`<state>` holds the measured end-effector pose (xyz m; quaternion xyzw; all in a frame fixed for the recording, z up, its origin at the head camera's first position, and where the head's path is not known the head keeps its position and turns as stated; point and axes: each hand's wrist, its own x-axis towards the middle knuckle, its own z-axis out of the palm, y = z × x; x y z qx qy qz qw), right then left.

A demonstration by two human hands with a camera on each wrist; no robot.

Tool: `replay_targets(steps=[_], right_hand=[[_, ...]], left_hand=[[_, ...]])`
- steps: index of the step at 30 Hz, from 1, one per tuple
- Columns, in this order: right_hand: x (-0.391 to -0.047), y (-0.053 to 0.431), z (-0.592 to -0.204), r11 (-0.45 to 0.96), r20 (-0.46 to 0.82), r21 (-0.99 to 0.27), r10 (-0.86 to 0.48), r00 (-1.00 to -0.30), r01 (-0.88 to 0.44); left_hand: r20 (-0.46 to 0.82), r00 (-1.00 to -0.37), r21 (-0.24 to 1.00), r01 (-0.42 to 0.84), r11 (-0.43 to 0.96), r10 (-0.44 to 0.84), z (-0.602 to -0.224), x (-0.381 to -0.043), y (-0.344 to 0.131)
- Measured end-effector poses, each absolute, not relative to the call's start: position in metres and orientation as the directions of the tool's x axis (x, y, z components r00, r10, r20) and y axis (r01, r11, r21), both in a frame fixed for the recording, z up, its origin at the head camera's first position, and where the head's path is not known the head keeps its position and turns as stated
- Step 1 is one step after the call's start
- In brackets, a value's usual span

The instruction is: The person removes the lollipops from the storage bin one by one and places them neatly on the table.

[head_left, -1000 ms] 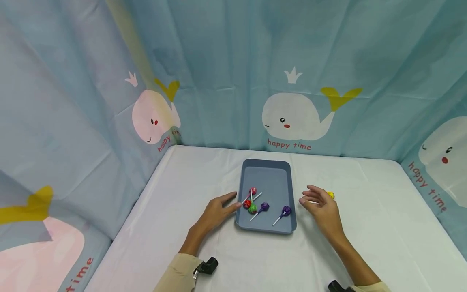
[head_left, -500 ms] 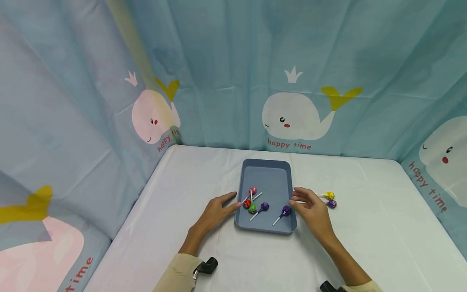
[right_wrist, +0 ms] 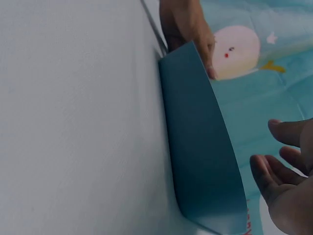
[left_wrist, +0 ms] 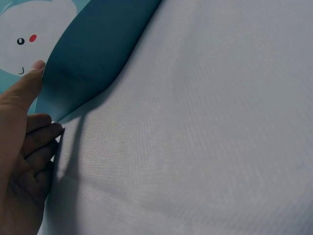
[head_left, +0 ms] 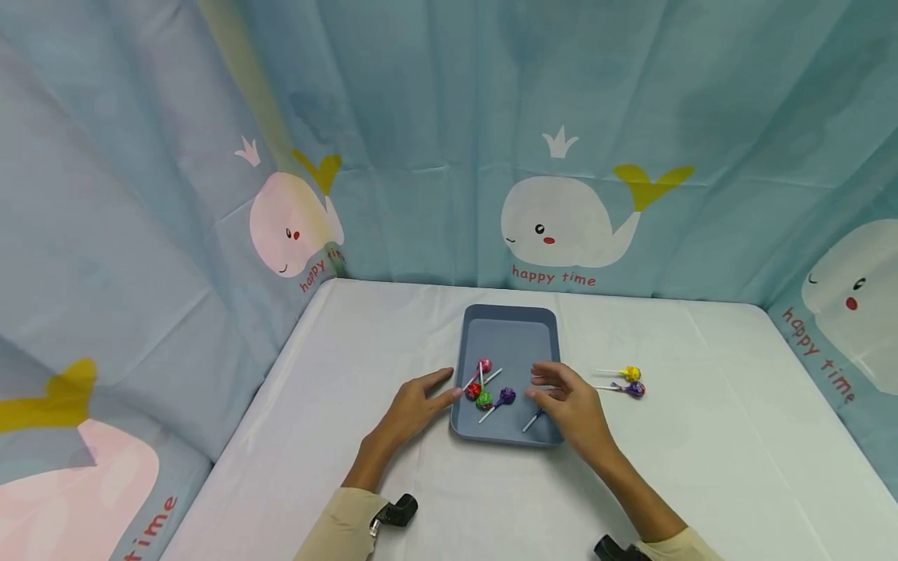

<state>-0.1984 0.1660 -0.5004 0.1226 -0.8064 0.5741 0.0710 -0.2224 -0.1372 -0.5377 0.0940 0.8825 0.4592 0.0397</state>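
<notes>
My left hand lies flat, fingers straight, thumb against the tray's left wall. My right hand hovers over the tray's near right corner, fingers relaxed, holding nothing. Only the head view shows the lollipops inside; the wrist views show the tray's outer walls.

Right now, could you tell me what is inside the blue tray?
The blue tray holds pink, red, green and purple lollipops. The right hand covers another's head; only its stick shows.
</notes>
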Motion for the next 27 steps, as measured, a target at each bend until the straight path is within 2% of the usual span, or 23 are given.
replay_targets(steps=[11,27], right_hand=[[-0.202,0.142,-0.502,0.395,0.138,-0.9,-0.134,-0.981,-0.181],[-0.212,0.129,-0.509,0.437,0.096,-0.889,-0.114,-0.989,-0.137]], left_hand=[[0.021,-0.98,0.819,0.13,0.558,0.197,-0.539,-0.223,-0.137],[0.036,-0.979,0.824,0.141,0.549,0.198,-0.539,-0.223,-0.138]])
